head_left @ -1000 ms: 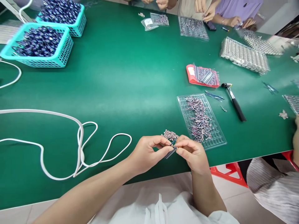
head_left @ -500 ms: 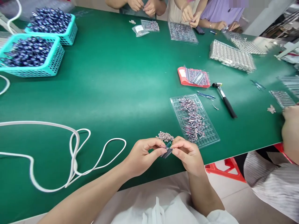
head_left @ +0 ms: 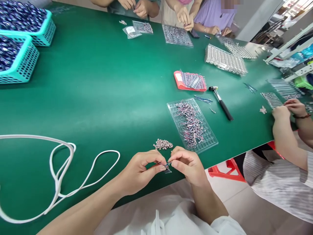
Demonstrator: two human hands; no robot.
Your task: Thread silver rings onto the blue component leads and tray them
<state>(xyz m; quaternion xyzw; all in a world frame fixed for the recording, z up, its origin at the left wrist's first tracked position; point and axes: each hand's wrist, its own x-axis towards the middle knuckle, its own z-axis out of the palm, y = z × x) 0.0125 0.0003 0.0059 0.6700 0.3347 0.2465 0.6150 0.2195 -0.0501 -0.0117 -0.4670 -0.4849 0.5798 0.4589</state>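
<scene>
Near the front edge of the green table, my left hand [head_left: 140, 171] pinches a small dark strip-like piece [head_left: 167, 170] with thin wires. My right hand [head_left: 188, 166] meets it at the fingertips, thumb and forefinger closed on a thin bluish end too small to name. Just beyond my fingers lies a pile of small round, pinkish-grey beads [head_left: 163, 144]. To the right of that, a transparent plastic tray [head_left: 209, 138] holds a heap of small parts with wire leads [head_left: 190, 125].
Beyond the tray are a red packet [head_left: 179, 85] of wired strips and a hammer [head_left: 223, 106]. White cable [head_left: 57, 182] loops at left, near turquoise baskets [head_left: 26, 65] of shiny dark pieces. A co-worker's hands [head_left: 281, 112] work at right; other people sit across the table.
The view has turned right, so table items sit further left. The strip in my fingers is tilted differently and shows less. The co-worker's hands at right have come into fuller view.
</scene>
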